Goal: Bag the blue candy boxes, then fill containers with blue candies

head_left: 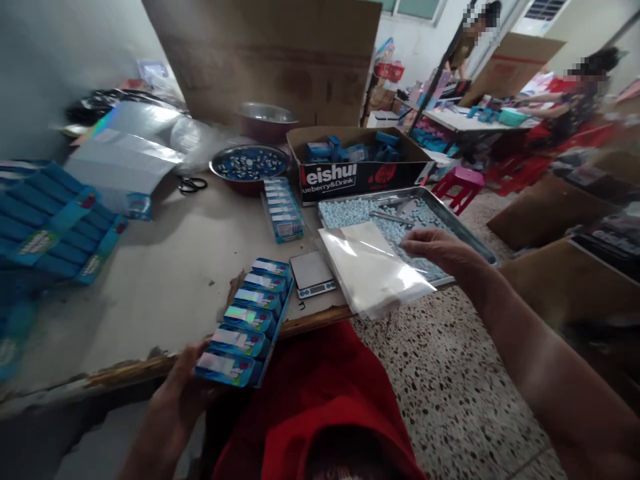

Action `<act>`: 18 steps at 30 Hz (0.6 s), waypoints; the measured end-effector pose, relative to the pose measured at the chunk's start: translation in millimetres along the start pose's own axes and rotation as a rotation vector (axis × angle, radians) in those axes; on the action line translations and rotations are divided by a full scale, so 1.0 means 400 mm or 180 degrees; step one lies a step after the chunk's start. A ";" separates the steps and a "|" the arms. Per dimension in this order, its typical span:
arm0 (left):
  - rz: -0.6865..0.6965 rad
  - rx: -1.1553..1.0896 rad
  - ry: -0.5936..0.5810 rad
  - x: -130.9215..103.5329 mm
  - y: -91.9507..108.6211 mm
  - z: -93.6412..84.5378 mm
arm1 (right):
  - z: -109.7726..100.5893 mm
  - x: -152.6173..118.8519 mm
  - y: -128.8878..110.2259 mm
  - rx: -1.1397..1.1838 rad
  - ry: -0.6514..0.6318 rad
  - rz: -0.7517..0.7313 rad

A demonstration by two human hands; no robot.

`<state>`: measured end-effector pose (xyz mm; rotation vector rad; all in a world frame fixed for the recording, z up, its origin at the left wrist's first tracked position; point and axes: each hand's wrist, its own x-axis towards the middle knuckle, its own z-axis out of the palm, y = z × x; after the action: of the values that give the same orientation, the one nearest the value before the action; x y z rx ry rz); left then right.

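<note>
My left hand (183, 383) is closed around the near end of a display box of small blue packets (245, 320), tilted over the table's front edge. The packets stand in a row with pale, shiny tops. My right hand (433, 243) is over a metal tray (480, 247) of pale blue pellets (350, 212). Its fingers are pressed together; what they pinch, if anything, does not show. Just beside its fingertips, a glossy plastic sheet (373, 267) lies over the tray's near edge. Between both hands sits a small digital scale (313, 272).
Behind stand a second row of packets (284, 213), a black carton (360, 180) of blue boxes and a metal bowl (250, 163). Black scissors (193, 185) lie left of them. Stacked blue boxes (55, 227) fill the left. Two people work at a far table (467, 121).
</note>
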<state>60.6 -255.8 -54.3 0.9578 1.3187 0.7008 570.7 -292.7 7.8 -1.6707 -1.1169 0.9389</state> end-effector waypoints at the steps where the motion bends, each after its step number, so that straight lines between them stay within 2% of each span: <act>1: -0.0169 -0.0011 -0.0009 0.005 0.013 0.002 | 0.013 0.004 -0.036 0.0061 0.0173 -0.0175; 4: -0.0485 -0.0082 -0.0147 0.015 0.022 0.008 | 0.080 0.006 -0.162 0.0383 0.1050 -0.1029; 6: -0.0337 -0.0268 -0.0222 0.009 -0.007 0.010 | 0.153 0.005 -0.246 0.0492 0.1572 -0.1771; 7: -0.0243 -0.0343 -0.0220 0.001 -0.030 0.010 | 0.199 0.008 -0.284 0.0435 0.1689 -0.2114; 9: -0.0150 -0.0443 -0.0183 -0.024 -0.084 0.013 | 0.306 0.028 -0.344 0.0070 0.1624 -0.2639; 12: -0.0146 -0.0564 -0.0346 -0.068 -0.146 0.022 | 0.497 0.090 -0.385 -0.0905 0.1102 -0.3255; 15: -0.0154 -0.0722 -0.0772 -0.090 -0.165 0.017 | 0.691 0.168 -0.365 -0.2177 0.0014 -0.3746; 18: -0.0143 -0.0683 -0.1196 -0.080 -0.139 -0.031 | 0.834 0.238 -0.307 -0.3026 -0.1151 -0.3513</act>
<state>38.3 -307.1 -88.0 0.8346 0.9125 0.5807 262.2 -92.2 7.7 -1.1410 -2.5985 -0.0868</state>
